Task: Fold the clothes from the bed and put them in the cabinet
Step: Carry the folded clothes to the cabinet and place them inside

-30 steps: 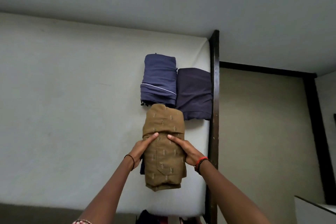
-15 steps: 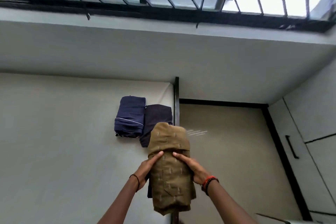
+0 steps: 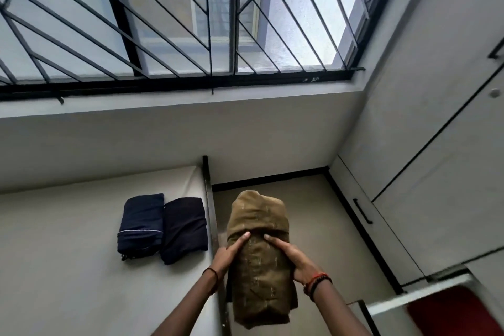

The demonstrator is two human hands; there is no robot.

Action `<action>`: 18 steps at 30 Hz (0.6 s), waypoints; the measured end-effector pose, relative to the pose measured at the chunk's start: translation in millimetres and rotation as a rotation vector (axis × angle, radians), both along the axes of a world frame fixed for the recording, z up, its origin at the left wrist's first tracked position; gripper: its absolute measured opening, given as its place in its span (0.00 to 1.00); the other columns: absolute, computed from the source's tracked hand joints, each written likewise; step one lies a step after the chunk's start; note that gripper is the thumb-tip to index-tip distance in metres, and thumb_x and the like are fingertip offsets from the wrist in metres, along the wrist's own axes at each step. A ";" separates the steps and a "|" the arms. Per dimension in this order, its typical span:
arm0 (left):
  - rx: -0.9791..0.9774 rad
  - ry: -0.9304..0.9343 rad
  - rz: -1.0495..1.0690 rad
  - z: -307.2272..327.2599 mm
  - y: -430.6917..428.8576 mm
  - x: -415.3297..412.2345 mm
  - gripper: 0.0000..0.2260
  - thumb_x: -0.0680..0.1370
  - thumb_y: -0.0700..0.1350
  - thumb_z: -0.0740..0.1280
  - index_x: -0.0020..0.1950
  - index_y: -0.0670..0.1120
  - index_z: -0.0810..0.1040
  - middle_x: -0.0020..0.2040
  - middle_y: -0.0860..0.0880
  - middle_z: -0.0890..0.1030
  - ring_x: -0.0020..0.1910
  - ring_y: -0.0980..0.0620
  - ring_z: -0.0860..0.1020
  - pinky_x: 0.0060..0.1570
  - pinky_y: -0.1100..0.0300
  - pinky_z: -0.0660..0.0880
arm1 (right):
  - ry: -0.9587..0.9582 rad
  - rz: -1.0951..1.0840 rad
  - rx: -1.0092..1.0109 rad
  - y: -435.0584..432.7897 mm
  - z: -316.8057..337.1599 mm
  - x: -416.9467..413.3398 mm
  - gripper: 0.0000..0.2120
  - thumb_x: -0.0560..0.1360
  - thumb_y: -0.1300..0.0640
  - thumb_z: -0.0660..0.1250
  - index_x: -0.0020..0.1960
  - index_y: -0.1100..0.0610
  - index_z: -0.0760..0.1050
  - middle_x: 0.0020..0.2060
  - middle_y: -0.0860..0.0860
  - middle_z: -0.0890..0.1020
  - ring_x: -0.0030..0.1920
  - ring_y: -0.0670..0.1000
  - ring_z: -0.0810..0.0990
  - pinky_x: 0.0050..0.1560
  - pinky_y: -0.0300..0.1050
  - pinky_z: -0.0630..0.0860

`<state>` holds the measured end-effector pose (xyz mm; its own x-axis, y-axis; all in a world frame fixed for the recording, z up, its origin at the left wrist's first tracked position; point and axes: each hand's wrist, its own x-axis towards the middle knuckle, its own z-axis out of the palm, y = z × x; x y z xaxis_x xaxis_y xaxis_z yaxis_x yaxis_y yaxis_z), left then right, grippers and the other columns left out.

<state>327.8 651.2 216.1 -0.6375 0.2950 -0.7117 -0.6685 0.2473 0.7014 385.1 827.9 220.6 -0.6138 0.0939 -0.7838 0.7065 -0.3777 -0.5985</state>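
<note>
Two bare forearms, banded wrists.
A thin black cord (image 3: 214, 277) circles the left wrist; red and black beaded bracelets (image 3: 316, 282) ring the right.

Brown bundle (image 3: 259, 262): matt woven cloth; folded navy clothes (image 3: 141, 225): smooth cloth; window grille (image 3: 174, 16): dark painted metal.

Daylight thru barred window (image 3: 174, 35) up top, soft & even; room below dimmer, greyish. Faint shadows only. Wide-angle bends lines at edges. Centre w/ brown bundle (image 3: 259, 254) fairly sharp; red patch (image 3: 458, 311) bottom right motion-blurred.
</note>
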 end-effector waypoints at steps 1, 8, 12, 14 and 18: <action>-0.008 0.014 -0.043 7.6 5.2 0.9 0.49 0.53 0.72 0.72 0.65 0.44 0.74 0.60 0.47 0.79 0.55 0.50 0.77 0.60 0.58 0.72 | 0.012 -0.040 -0.003 3.1 4.8 6.9 0.27 0.61 0.49 0.78 0.56 0.60 0.78 0.47 0.57 0.85 0.51 0.58 0.82 0.50 0.50 0.79; -0.015 0.147 -0.307 27.2 32.4 6.8 0.39 0.59 0.73 0.69 0.61 0.49 0.77 0.58 0.51 0.79 0.56 0.54 0.77 0.62 0.58 0.72 | 0.056 -0.224 0.002 18.3 16.5 51.1 0.40 0.50 0.46 0.83 0.57 0.61 0.77 0.48 0.59 0.84 0.53 0.60 0.81 0.58 0.56 0.76; 0.036 0.144 -0.457 32.8 51.5 25.1 0.41 0.61 0.71 0.70 0.67 0.49 0.73 0.61 0.50 0.78 0.58 0.53 0.77 0.63 0.57 0.72 | 0.068 -0.335 0.011 25.9 21.6 85.4 0.36 0.55 0.45 0.82 0.56 0.61 0.76 0.49 0.60 0.84 0.54 0.61 0.81 0.59 0.56 0.75; 0.055 0.145 -0.525 42.2 61.3 41.4 0.36 0.66 0.68 0.69 0.67 0.48 0.72 0.62 0.50 0.77 0.58 0.53 0.76 0.65 0.55 0.70 | 0.063 -0.405 0.018 29.5 24.1 107.1 0.30 0.61 0.47 0.79 0.56 0.62 0.76 0.49 0.61 0.83 0.53 0.61 0.80 0.57 0.55 0.75; 0.096 0.155 -0.624 46.7 87.4 65.3 0.36 0.65 0.68 0.70 0.67 0.48 0.72 0.62 0.50 0.76 0.60 0.51 0.75 0.66 0.52 0.70 | 0.082 -0.547 0.008 39.9 35.8 146.7 0.23 0.65 0.49 0.76 0.54 0.63 0.77 0.47 0.61 0.84 0.51 0.60 0.82 0.50 0.51 0.77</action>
